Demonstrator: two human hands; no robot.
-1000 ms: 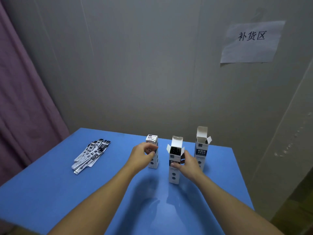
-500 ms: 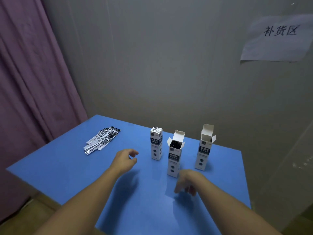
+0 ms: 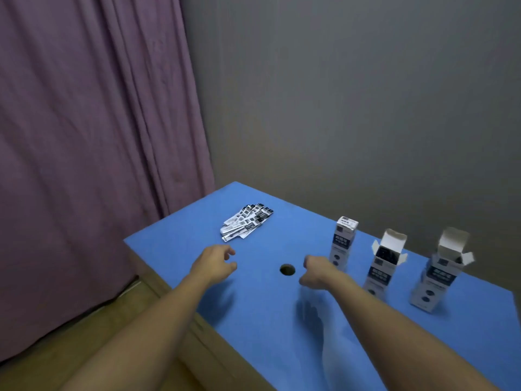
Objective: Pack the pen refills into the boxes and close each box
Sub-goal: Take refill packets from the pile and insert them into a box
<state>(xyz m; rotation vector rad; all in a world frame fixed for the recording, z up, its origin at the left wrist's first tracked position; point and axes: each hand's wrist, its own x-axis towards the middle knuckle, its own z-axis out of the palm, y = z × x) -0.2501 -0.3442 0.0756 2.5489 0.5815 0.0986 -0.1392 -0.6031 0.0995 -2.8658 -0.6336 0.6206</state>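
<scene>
We see a table (image 3: pixel 253 311) covered in a smooth, matt blue sheet, with a bare wooden edge (image 3: pixel 197 342) showing below it and a small round hole (image 3: pixel 287 269) through the top. The three boxes (image 3: pixel 344 241) look like thin printed card, white inside their open flaps, and the refill packets (image 3: pixel 246 222) look like printed paper or film. The curtain (image 3: pixel 84 136) is soft, matt purple cloth in folds, and the wall (image 3: pixel 352 94) is flat, dull grey.

Nothing can be read: the print on the three boxes (image 3: pixel 344 241) at three o'clock and the refill packets (image 3: pixel 246 222) at eleven o'clock is blurred.
</scene>
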